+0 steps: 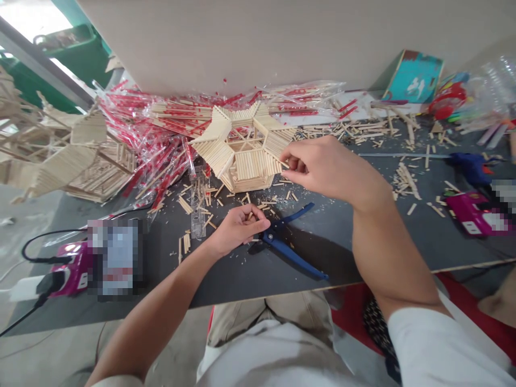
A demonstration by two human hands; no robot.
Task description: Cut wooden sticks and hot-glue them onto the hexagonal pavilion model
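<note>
A star-shaped model of thin wooden sticks (250,164), with an open middle and slatted points, stands on the dark table. At its right lower point, my right hand (322,169) is closed in a pinch on a short wooden stick (284,164) against the model's edge. In front of the model, my left hand (241,228) has its fingertips pressed together; whatever lies between them is mostly hidden. Blue-handled cutters (296,255) lie on the table with their handles spread, right beside my left fingertips, which partly cover the jaw end.
Red-and-clear bags of sticks (169,121) lie behind. Loose stick pieces (406,181) and a clear ruler (198,207) are scattered about. A larger stick model (64,161) stands left. Purple power strips (479,212), cables and a blue glue gun (470,165) occupy the sides.
</note>
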